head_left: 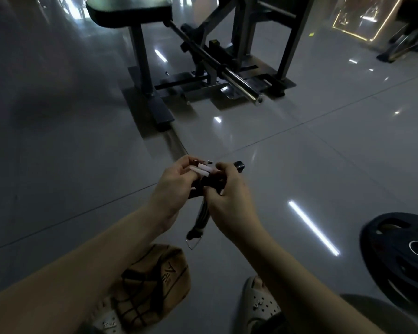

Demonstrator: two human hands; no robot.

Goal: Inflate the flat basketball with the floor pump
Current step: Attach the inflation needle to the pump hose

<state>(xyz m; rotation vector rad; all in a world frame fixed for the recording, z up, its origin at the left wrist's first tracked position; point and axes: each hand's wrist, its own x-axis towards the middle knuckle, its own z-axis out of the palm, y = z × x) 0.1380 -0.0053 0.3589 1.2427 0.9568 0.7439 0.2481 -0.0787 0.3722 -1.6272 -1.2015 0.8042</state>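
Observation:
The flat, crumpled brown basketball (155, 283) lies on the floor between my feet, partly under my left forearm. A black floor pump (200, 218) stands upright in front of it, its wire foot bracket near the ball. My left hand (173, 179) pinches small white nozzle pieces (202, 170) beside the pump's top. My right hand (223, 189) grips the pump's black handle (239, 165), whose end knob sticks out past my fingers. The hands hide the pump's head.
A gym bench machine (155, 68) with a chrome bar (241, 85) stands ahead on the glossy tiled floor. A black weight plate (401, 256) lies at the right. My two feet in light clogs (258, 300) are at the bottom.

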